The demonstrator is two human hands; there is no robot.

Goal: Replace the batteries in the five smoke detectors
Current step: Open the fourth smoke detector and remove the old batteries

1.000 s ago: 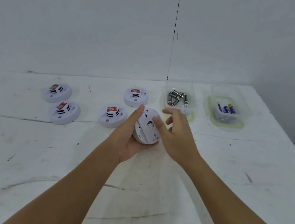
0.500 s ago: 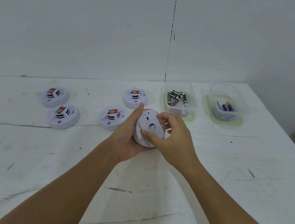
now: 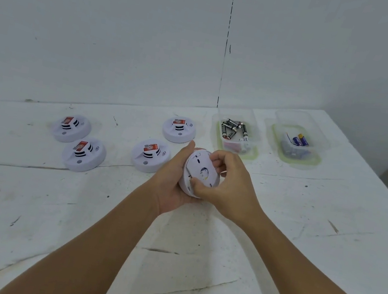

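Big scuffed white table (image 3: pixel 275 237), and everything's laid out along the back so it's in easy reach: four smoke detectors (image 3: pixel 151 155) sitting face up on the left, then two clear tubs, one with a pile of dark batteries (image 3: pixel 233 128), the other (image 3: pixel 298 148) with a few blue ones. The fifth detector (image 3: pixel 200 173) is held up off the table, back side toward the camera. Left hand (image 3: pixel 173 184) cups it from behind to brace it, right hand (image 3: pixel 229 188) has thumb and fingers curled onto the back plate, probably twisting it off or on.
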